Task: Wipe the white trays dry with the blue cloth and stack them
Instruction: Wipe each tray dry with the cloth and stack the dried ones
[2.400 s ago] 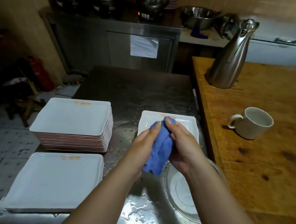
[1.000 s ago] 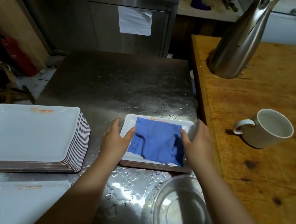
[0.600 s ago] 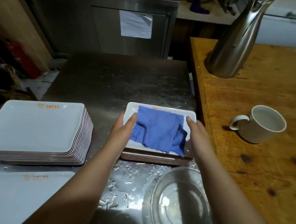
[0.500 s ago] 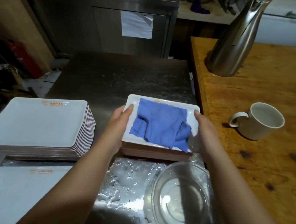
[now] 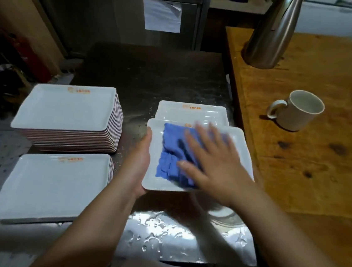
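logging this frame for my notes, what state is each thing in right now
left hand: grips the left edge of the lifted white rectangular tray
right hand: flat, fingers spread, pressing the blue cloth onto that tray
white tray behind: lying on the wet steel counter
tall tray stack: upright
white mug: upright on the wooden table

White rectangular tray: raised off the counter, carrying a crumpled blue cloth. A second tray lies flat just behind it. Tall tray stack at far left; shorter stack nearer. Orange print marks each far rim.
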